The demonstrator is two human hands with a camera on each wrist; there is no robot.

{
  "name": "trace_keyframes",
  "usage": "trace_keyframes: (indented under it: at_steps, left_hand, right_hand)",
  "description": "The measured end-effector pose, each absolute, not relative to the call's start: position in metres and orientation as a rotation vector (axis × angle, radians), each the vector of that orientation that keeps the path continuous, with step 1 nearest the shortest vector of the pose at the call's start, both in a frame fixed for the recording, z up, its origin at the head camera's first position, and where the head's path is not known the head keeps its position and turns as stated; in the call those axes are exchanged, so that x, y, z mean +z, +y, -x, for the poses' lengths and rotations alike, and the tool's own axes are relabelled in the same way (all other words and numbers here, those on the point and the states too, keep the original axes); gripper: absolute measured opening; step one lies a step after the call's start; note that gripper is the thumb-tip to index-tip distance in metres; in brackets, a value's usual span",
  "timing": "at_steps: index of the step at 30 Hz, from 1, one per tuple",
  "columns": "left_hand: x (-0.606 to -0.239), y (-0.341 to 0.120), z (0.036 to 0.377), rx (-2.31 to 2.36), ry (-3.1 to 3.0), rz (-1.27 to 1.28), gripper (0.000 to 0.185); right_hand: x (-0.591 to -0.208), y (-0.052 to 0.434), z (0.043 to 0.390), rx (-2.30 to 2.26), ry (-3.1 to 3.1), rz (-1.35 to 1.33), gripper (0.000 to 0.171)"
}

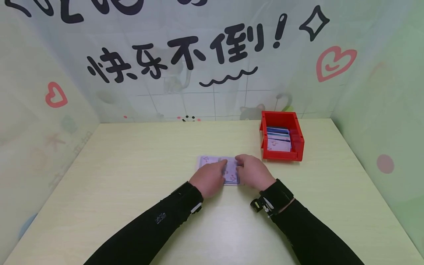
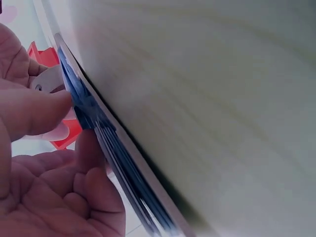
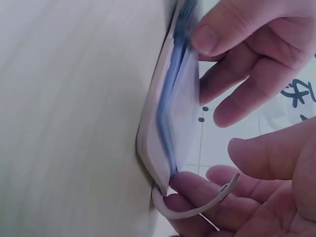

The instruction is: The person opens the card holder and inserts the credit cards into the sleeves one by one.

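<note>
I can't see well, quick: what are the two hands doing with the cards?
Left hand: fingers pinch the edge of the card stack on the table.
Right hand: fingers curl on the same stack, bending one card up.

Head view: taken from above my forearms, facing forward and down across the worktop [image 1: 132,154] toward the back wall, far enough to take in the red bin [image 1: 282,137]. Left wrist view: very near, level with the worktop, looking along the card stack [image 2: 98,128] edge-on, the red bin behind it. Right wrist view: equally near, at the same stack from the opposite side. All three views share the stack.
</note>
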State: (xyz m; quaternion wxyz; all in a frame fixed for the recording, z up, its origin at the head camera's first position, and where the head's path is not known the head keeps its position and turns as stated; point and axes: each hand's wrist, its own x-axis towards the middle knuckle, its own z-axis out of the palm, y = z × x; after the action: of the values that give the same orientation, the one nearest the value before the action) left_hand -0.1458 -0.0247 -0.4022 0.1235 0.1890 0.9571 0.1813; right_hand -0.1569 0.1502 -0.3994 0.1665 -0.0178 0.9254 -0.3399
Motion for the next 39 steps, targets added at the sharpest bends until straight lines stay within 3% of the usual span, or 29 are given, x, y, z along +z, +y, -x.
trace_keyframes:
  at_steps: [13,25,31,39]
  left_hand:
    - [-0.403,-0.025,0.143,0.416,2.849,-0.654,0.048]
    - [-0.401,-0.055,0.157,0.442,2.907,-0.433,0.054]
    - [-0.403,-0.063,0.159,0.439,2.868,-0.455,0.048]
    - [-0.403,-0.065,0.155,0.440,2.881,-0.468,0.055]
  right_hand:
    - [-0.395,0.148,0.157,-1.104,2.587,0.007,0.053]
    - [-0.401,0.157,0.164,-1.122,2.542,-0.005,0.064]
    - [-0.403,0.157,0.169,-1.167,2.513,-0.021,0.062]
    - [-0.400,0.154,0.171,-1.150,2.520,0.004,0.064]
